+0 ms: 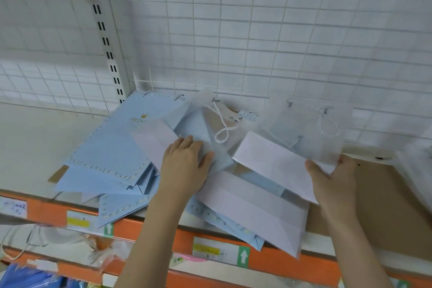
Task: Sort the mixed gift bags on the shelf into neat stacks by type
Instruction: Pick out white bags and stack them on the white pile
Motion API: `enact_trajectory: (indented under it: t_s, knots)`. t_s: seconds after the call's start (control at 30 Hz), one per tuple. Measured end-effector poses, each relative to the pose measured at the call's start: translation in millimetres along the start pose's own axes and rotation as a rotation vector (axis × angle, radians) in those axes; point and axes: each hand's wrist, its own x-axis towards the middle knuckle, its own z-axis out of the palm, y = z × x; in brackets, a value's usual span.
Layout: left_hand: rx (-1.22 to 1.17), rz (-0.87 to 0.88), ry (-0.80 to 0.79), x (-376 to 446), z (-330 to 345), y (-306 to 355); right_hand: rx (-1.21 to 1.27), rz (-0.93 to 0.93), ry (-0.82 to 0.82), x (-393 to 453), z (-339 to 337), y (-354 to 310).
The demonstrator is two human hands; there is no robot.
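Evidently light, slick and floppy, the translucent gift bag [301,128] suits its edge pinch by the right hand [332,180], while the left hand [184,163] presses flat-fingered on another frosted bag [205,128].

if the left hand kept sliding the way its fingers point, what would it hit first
The left hand lies flat on a frosted translucent gift bag, fingers aimed up toward the back of the shelf. Going straight on, it would probably meet that bag's white twisted cord handle first, then the wire grid back panel; depth is hard to judge.

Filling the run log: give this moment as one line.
phase: sorting | left hand: flat on frosted bag | right hand: pinching translucent bag corner | blue bags: loose pile, left
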Motion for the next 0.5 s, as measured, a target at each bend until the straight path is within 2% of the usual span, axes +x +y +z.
enact_trajectory:
  t_s: [0.07, 0.3, 0.5]
  knots:
    - [-0.007, -0.001, 0.004, -1.4, 5.2, 2.8, 0.006, 0.001, -0.008, 1.8, -2.1, -1.2]
    - [-0.101, -0.030, 0.167, -6.6, 7.9, 21.4, 0.079, 0.003, 0.013, 6.0, -23.2, 5.5]
    - [-0.089, -0.020, -0.025, -11.2, 2.3, 54.9, 0.041, 0.003, 0.017, 12.3, -38.2, 16.6]
